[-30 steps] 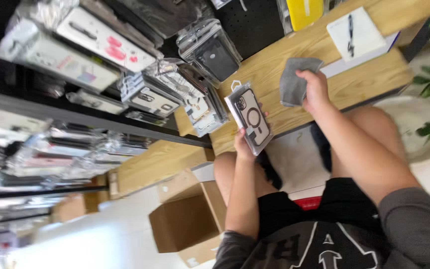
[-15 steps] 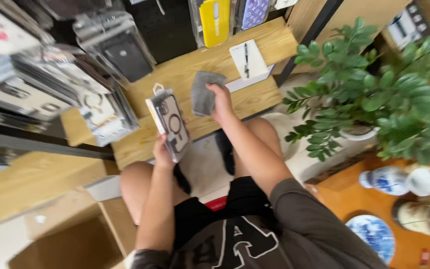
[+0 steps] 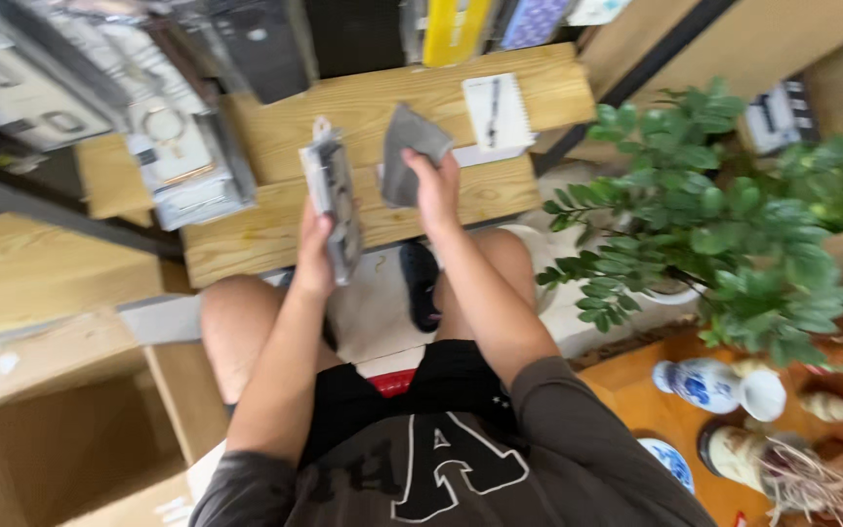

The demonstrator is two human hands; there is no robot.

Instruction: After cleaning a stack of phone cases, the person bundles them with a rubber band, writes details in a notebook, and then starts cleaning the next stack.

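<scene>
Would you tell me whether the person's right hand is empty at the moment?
No, the right hand grips a grey cloth above the wooden shelf.

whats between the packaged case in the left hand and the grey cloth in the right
Nothing. In the head view only bare wooden shelf shows between the packaged case and the grey cloth.

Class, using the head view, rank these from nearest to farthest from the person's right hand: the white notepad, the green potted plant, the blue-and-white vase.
1. White notepad: just above and right of the right hand, on the wooden shelf.
2. Green potted plant: farther right, on the floor.
3. Blue-and-white vase: lower right, lying on the orange surface.
</scene>
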